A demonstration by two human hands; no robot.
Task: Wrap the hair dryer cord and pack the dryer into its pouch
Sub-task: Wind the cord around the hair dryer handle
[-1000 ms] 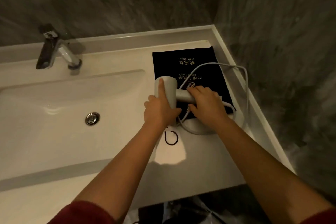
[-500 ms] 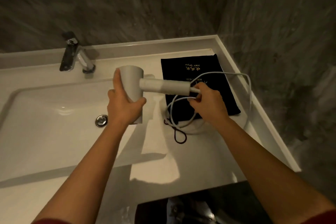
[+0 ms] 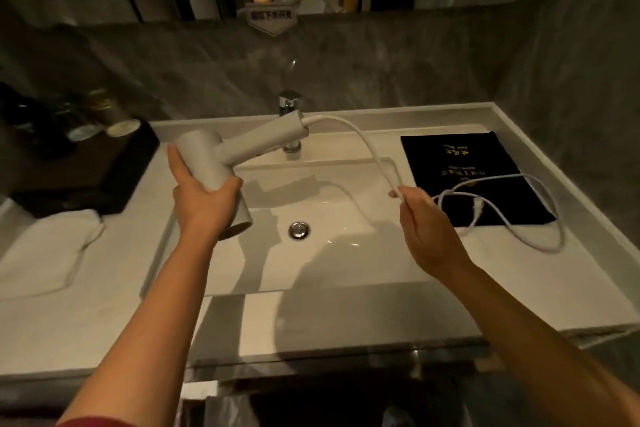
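**Hair dryer lifted over the sink, cord drawn out ready for wrapping**

A person stands at a white bathroom counter (image 3: 346, 315), seen from above. The left hand (image 3: 204, 204), left of centre, is closed around the barrel of a pale grey hair dryer (image 3: 221, 163), holding it in the air above the left side of the sink (image 3: 311, 253). The dryer's handle points up and to the right, toward the tap (image 3: 290, 107) at the back.

The white cord (image 3: 367, 146) leaves the end of the handle, arcs right and runs down to the right hand (image 3: 422, 222), which pinches it between fingertips right of centre. Beyond that hand the cord lies in loose loops to the right, partly across the black pouch (image 3: 460, 170), with the plug resting on the fabric. The pouch lies flat on the counter at the right of the frame.

A moment earlier the dryer was low, right beside the pouch, with both hands close together at its handle. Now it has been carried left and raised, and the hands are well apart, so a length of cord hangs free between them. That likely sets up the first turn of cord around the handle. No wrapping is done yet, and the pouch is unopened.

A folded white towel (image 3: 52, 246) and a dark tray of bottles (image 3: 86, 166) sit at the left.
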